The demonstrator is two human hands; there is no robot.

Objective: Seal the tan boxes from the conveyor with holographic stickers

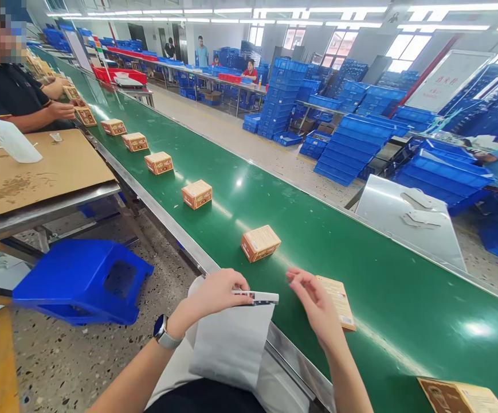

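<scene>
My left hand (pixel 218 292) is closed on a small white tube-like item (pixel 256 297), held level over the near edge of the green conveyor belt (pixel 317 241). My right hand (pixel 317 301) holds a flattened orange carton (pixel 341 301) against the belt, thumb and fingers bent around it. A watch sits on my left wrist. A closed orange box (pixel 260 242) lies on the belt just beyond my hands. A white sheet (pixel 231 344) lies on my lap under the left hand.
Several more orange boxes (pixel 196 194) run up the belt toward a seated person's hands (pixel 62 109). A cardboard-topped table (pixel 38 172) and a blue stool (pixel 83 281) stand left. Another carton (pixel 459 397) lies bottom right. Stacked blue crates (pixel 352 143) fill the far side.
</scene>
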